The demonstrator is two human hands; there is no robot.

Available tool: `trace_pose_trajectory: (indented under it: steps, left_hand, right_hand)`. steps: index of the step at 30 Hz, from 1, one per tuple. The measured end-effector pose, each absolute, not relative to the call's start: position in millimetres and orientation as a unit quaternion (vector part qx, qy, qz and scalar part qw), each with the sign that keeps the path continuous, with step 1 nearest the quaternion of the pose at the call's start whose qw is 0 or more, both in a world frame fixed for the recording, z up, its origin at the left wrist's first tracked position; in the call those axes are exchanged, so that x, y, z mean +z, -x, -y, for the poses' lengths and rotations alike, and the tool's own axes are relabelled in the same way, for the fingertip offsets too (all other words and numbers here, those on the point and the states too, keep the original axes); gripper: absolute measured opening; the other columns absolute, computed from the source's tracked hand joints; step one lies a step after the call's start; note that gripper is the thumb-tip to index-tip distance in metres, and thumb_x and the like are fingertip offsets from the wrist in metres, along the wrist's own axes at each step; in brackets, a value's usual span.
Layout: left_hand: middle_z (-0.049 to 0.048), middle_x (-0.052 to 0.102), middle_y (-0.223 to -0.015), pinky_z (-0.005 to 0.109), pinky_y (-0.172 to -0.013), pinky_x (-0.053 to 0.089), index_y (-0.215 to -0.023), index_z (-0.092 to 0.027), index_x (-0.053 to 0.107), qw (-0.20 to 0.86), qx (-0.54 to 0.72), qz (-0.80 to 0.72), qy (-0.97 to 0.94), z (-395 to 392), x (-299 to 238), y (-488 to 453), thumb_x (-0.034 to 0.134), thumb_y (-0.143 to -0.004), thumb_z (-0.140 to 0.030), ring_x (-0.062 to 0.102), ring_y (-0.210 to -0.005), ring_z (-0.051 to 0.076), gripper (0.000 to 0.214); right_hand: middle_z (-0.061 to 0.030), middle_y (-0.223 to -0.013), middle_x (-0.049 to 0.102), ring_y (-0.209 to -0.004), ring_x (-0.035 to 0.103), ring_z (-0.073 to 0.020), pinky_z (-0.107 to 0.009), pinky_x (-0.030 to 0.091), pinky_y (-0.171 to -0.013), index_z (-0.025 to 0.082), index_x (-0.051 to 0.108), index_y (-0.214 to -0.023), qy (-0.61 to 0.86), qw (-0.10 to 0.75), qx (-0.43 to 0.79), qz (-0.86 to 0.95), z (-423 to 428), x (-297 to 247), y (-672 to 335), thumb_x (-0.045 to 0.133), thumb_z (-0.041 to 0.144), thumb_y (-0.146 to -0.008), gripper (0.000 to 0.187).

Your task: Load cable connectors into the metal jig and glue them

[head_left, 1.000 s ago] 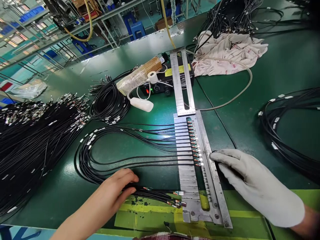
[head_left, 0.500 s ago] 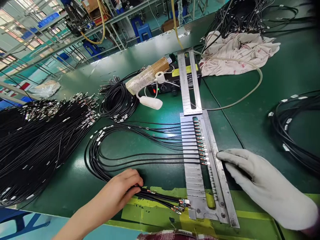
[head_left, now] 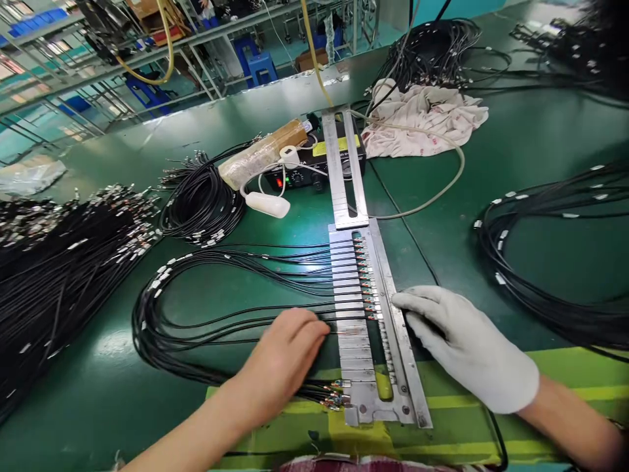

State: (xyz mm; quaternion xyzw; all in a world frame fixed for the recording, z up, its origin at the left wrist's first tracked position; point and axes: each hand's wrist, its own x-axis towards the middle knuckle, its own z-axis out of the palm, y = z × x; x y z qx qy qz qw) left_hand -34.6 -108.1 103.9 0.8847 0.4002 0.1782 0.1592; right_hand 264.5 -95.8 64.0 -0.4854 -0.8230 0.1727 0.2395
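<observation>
Cable (head_left: 240,341), black, moved up, pinched in my bare left hand (head_left: 285,357), white-gloved right hand (head_left: 464,344) loose against slotted silver plate (head_left: 357,367)

Overall bright. Cool white glare on desk (head_left: 452,242) just left of metal jig (head_left: 354,367); weaker sheen farther left. Jig grooves read sharp; left hand (head_left: 289,351) beside jig slightly motion-blurred. Beyond jig, far right, cable bundle (head_left: 584,56) dark, smeared. Wide-angle stretch toward frame edges.
</observation>
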Motion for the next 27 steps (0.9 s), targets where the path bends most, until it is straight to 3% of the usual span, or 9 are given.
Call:
trace_pose_trajectory:
  steps: [5,13,27]
  left_hand:
    - [0.0108,0.061,-0.096,0.034,-0.077,0.048,-0.113,-0.009,0.056,0.098,0.156,-0.301,-0.936,98.0,96.6,-10.8,0.038,-0.099,-0.011,0.052,-0.085,0.020,0.023]
    - [0.0099,0.061,-0.095,0.035,-0.077,0.048,-0.119,-0.011,0.054,0.065,0.163,-0.286,-0.942,91.2,97.1,1.9,0.037,-0.099,-0.010,0.052,-0.088,0.020,0.027]
    - [0.0124,0.061,-0.102,0.036,-0.083,0.047,-0.123,-0.008,0.055,0.095,0.188,-0.289,-0.934,96.5,86.5,3.5,0.039,-0.096,-0.004,0.053,-0.095,0.023,0.032]
  right_hand:
    - [-0.0080,-0.114,0.065,-0.099,0.065,-0.0221,-0.042,0.056,-0.084,0.026,0.054,-0.126,0.487,0.230,0.176,0.824,97.3,65.1,-263.7,0.045,0.020,-0.097,0.031]
    - [-0.0085,-0.112,0.066,-0.098,0.066,-0.0230,-0.042,0.057,-0.081,0.025,0.056,-0.124,0.490,0.237,0.176,0.821,96.3,66.5,-263.3,0.046,0.016,-0.095,0.032]
    - [-0.0079,-0.112,0.065,-0.099,0.064,-0.0232,-0.045,0.055,-0.084,0.024,0.057,-0.123,0.493,0.231,0.224,0.809,93.4,67.5,-263.6,0.046,0.016,-0.095,0.032]
